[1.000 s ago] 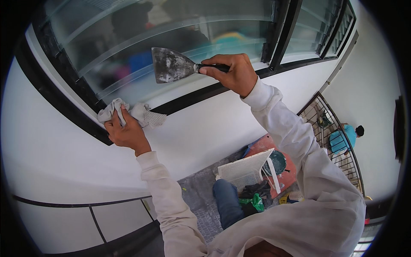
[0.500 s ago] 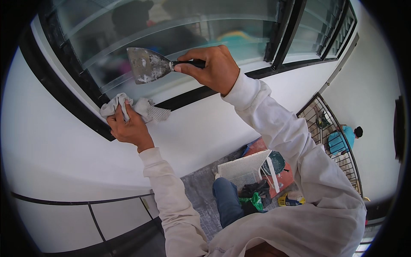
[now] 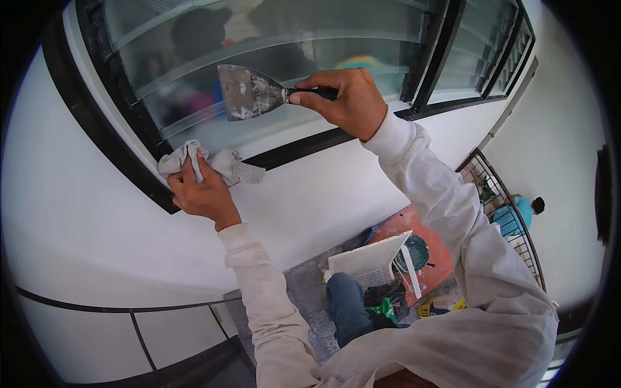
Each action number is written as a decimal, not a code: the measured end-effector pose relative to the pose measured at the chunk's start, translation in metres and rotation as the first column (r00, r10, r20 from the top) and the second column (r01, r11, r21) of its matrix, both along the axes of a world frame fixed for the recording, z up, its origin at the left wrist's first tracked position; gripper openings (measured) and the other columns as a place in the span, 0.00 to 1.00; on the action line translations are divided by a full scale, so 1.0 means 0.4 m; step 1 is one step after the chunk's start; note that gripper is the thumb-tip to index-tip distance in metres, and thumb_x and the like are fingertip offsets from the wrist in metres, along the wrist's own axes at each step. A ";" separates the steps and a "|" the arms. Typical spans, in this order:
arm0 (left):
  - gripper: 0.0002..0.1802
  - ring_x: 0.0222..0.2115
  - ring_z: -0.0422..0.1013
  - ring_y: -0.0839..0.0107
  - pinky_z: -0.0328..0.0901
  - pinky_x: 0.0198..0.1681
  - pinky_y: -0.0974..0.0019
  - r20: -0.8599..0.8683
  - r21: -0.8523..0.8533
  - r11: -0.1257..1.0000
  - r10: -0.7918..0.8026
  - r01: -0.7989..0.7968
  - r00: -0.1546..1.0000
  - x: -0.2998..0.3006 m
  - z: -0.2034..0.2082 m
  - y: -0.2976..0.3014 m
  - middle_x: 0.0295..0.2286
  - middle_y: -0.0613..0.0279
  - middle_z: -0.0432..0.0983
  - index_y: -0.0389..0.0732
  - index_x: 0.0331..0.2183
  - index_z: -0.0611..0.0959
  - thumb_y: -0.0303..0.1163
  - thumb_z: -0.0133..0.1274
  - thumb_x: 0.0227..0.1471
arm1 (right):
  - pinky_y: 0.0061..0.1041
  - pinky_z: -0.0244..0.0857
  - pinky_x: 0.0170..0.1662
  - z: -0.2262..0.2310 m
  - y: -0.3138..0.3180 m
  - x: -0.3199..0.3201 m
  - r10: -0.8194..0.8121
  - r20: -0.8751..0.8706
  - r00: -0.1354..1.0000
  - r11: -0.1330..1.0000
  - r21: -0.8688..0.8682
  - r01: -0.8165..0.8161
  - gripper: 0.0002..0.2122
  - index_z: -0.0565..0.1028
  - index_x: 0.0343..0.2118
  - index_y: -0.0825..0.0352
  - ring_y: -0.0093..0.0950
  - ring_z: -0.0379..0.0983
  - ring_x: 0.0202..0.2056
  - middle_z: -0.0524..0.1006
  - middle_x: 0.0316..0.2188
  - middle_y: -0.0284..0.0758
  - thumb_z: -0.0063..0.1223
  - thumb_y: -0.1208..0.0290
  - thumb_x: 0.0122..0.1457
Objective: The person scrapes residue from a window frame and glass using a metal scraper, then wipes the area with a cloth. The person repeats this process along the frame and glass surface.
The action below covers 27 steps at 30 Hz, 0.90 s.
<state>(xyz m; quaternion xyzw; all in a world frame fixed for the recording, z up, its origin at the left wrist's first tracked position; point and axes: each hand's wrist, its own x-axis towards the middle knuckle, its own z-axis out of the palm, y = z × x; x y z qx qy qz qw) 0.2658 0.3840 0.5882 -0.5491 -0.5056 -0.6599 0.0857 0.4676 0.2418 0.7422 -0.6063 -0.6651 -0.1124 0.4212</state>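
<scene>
My left hand is closed on a crumpled whitish rag, pressing it into the lower left corner of a black window frame. A loose, dotted end of the rag hangs out to the right along the sill. Up and to the right, my right hand grips the black handle of a putty knife. Its wide metal blade, smeared with white, points left and stands in front of the louvred glass. In this view the blade looks apart from the rag.
Below the window runs a white wall. On the floor are a white mesh panel, a dark green bucket, a red board and a green plastic bag. A person in blue is beyond the metal railing.
My view has shifted a little, so most things sit slightly further right. The putty knife has moved slightly right with my right hand. The rag stays in the frame's corner under my left hand.
</scene>
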 end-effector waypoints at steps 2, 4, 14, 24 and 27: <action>0.11 0.29 0.72 0.66 0.60 0.34 0.60 0.020 -0.083 0.997 -0.002 0.004 1.000 0.002 0.000 0.000 0.29 0.68 0.72 0.44 0.35 0.88 0.37 0.66 0.47 | 0.27 0.70 0.27 0.001 0.003 0.001 0.106 0.082 0.991 0.991 0.068 -0.112 0.12 0.84 0.31 0.68 0.35 0.76 0.19 0.82 0.24 0.43 0.67 0.63 0.52; 0.11 0.29 0.72 0.66 0.60 0.34 0.60 -0.008 0.020 1.000 -0.003 0.003 1.000 0.001 0.002 -0.002 0.29 0.67 0.72 0.44 0.35 0.88 0.37 0.66 0.48 | 0.28 0.70 0.27 0.002 0.017 -0.010 0.001 0.033 0.999 1.000 -0.022 0.000 0.12 0.84 0.31 0.68 0.36 0.76 0.19 0.82 0.24 0.43 0.67 0.63 0.52; 0.11 0.29 0.71 0.67 0.59 0.34 0.60 -0.021 0.047 0.999 -0.022 0.023 1.000 -0.005 -0.003 0.003 0.29 0.66 0.72 0.46 0.35 0.88 0.38 0.66 0.48 | 0.29 0.68 0.27 0.029 0.059 -0.068 0.066 0.129 0.989 0.997 0.027 -0.070 0.13 0.83 0.31 0.68 0.36 0.74 0.19 0.80 0.22 0.42 0.66 0.61 0.53; 0.11 0.30 0.70 0.66 0.58 0.36 0.61 -0.014 0.032 0.999 -0.018 0.018 1.000 -0.002 0.001 -0.003 0.28 0.65 0.71 0.44 0.36 0.88 0.35 0.66 0.48 | 0.36 0.74 0.35 0.053 0.122 -0.131 0.024 0.070 0.997 0.999 -0.050 -0.021 0.12 0.84 0.32 0.66 0.42 0.78 0.25 0.80 0.23 0.45 0.65 0.62 0.52; 0.11 0.29 0.70 0.66 0.58 0.36 0.61 -0.010 0.046 0.999 -0.003 0.003 1.000 -0.002 -0.001 -0.001 0.28 0.65 0.71 0.44 0.36 0.88 0.35 0.66 0.47 | 0.36 0.74 0.35 0.056 0.113 -0.140 0.054 0.140 0.989 0.999 -0.003 -0.054 0.12 0.84 0.32 0.66 0.42 0.79 0.26 0.81 0.23 0.46 0.65 0.62 0.52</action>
